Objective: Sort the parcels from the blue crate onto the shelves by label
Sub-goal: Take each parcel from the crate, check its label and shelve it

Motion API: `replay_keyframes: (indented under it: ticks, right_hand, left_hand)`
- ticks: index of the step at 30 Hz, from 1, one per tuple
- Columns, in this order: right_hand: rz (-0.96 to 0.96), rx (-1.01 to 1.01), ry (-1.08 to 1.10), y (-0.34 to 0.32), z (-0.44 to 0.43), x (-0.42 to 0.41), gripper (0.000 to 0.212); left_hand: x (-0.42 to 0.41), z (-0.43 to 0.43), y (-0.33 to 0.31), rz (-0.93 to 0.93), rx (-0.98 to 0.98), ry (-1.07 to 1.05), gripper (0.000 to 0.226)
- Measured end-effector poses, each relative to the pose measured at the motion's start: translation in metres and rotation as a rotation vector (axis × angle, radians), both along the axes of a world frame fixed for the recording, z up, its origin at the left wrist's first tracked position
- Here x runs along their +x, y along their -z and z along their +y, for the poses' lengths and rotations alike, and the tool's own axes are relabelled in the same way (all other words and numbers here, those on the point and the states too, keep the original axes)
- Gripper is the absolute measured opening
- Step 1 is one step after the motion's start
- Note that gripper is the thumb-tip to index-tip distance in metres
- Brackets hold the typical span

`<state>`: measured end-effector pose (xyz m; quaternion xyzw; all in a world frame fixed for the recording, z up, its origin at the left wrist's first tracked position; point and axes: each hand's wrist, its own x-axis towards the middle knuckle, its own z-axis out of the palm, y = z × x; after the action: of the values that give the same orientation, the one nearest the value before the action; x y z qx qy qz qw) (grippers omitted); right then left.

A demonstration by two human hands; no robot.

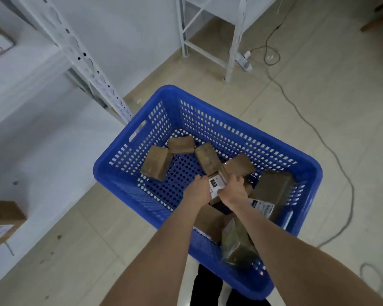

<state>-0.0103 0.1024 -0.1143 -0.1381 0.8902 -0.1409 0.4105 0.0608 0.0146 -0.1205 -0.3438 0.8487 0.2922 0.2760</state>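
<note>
Contents, as I see them looking down:

1. Blue perforated plastic crate [230, 131], standing on the beige tiled floor [318, 89], its left corner just beside the foot of the white slotted-metal shelf unit [86, 62].

2. Small brown cardboard parcel with a white label [216, 184], inside the crate near the middle, between my two hands. The label carries a black patch with pale characters, too blurred for me to read with certainty. Whether the parcel is clear of the crate bottom I cannot tell.

3. My left hand [197, 192]: fingers curled onto the parcel's left edge, clamped on it.

4. My right hand [234, 191]: fingers curled over the parcel's right side, gripping it.

5. Other parcels in the crate:
   - three small brown boxes [156, 165] at the far left;
   - a fourth small box [239, 165] touching the held parcel;
   - a larger brown carton [272, 188] against the right wall, white label on its near face;
   - a film-wrapped brown packet [237, 246] leaning at the near wall under my right forearm.

6. On a lower shelf at my left: a brown carton with a white label [2, 217].

7. Beyond the crate: a white power strip [243, 60] and a grey cable [318, 133] trailing across the floor
</note>
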Motion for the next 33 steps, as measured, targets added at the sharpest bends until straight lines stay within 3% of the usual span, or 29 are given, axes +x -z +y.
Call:
replay_keyframes:
  ticks: [5,9,13,16,20,22,26,28,30,33]
  right_hand:
    - [-0.061,-0.004,0.252,0.06,-0.003,-0.047,0.072]
    - [-0.003,0.006,0.291,0.106,-0.003,-0.089,0.074]
    - [-0.044,0.01,0.31,0.144,-0.002,-0.126,0.089]
    - [-0.1,0.01,0.269,0.165,0.002,-0.14,0.084]
    - [-0.183,-0.015,0.18,0.172,0.003,-0.139,0.074]
    - [-0.226,-0.035,0.134,0.169,0.001,-0.133,0.078]
    - [-0.313,-0.073,0.072,0.14,-0.008,-0.112,0.06]
    - [-0.369,-0.163,0.132,0.115,-0.016,-0.099,0.055]
    - [-0.47,-0.254,0.214,0.086,-0.028,-0.089,0.06]
    - [-0.69,-0.343,0.38,0.039,-0.045,-0.077,0.077]
  left_hand:
    - [-0.04,-0.002,0.059,0.01,0.132,-0.148,0.047]
    - [-0.069,0.002,0.096,0.025,0.22,-0.331,0.051]
    - [-0.096,0.008,0.124,0.058,0.328,-0.578,0.037]
    - [-0.111,0.016,0.145,0.089,0.409,-0.72,0.01]
    - [-0.111,0.023,0.183,0.095,0.464,-0.927,0.014]
    - [-0.104,0.021,0.168,0.121,0.433,-1.053,0.035]
    - [-0.077,0.016,0.116,0.141,0.284,-1.233,0.02]
    - [-0.06,0.013,0.087,0.181,0.216,-1.306,0.033]
    - [-0.049,0.01,0.052,0.255,0.127,-1.382,0.05]
    - [-0.037,0.008,-0.001,0.385,0.002,-1.433,0.044]
